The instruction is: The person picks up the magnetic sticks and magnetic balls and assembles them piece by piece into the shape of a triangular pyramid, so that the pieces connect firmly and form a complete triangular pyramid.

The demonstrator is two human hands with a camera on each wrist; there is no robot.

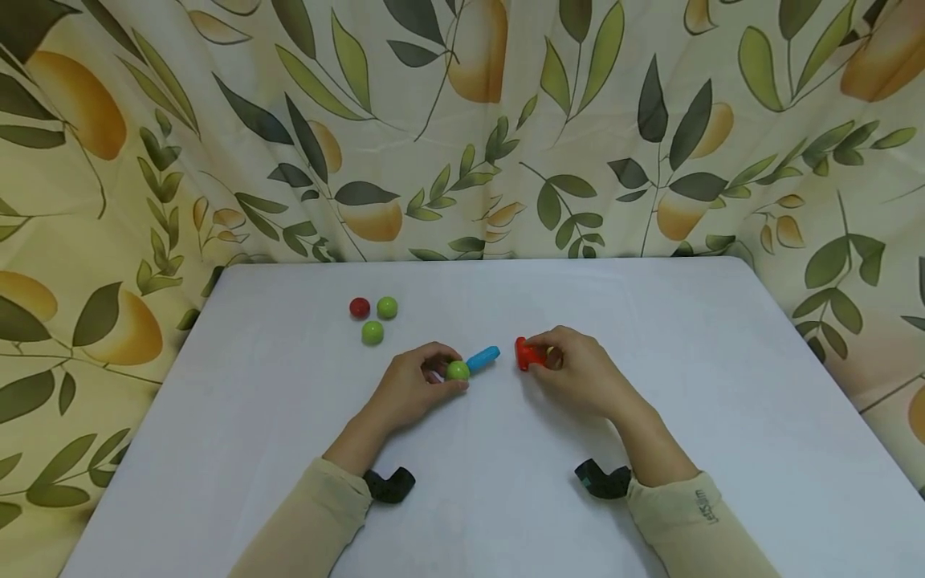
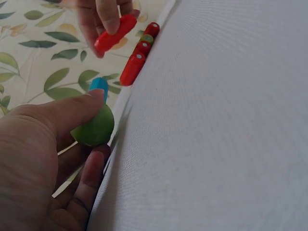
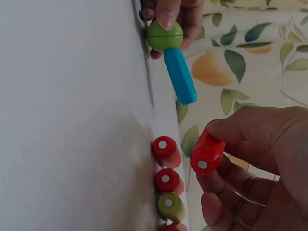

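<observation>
My left hand (image 1: pixel 419 381) grips a green ball (image 1: pixel 458 370) between thumb and fingers. A blue ribbed rod (image 1: pixel 483 359) sticks out from the ball, touching it and pointing toward the right hand. My right hand (image 1: pixel 578 365) pinches a short red rod (image 3: pixel 209 149), which has a silvery disc in its end. A gap separates this rod from the blue one. Close by the right hand on the table, several more rods lie in a row: red rods (image 3: pixel 166 151) with a yellow-green rod (image 3: pixel 172 207) among them. In the head view the right hand mostly hides that row.
Left of centre toward the back of the white table (image 1: pixel 650 305) lie a red ball (image 1: pixel 360 307) and two green balls (image 1: pixel 372 332). A black wrist camera (image 1: pixel 390 486) is on each wrist. Behind the table's far edge hangs a leaf-and-fruit patterned curtain (image 1: pixel 462 160).
</observation>
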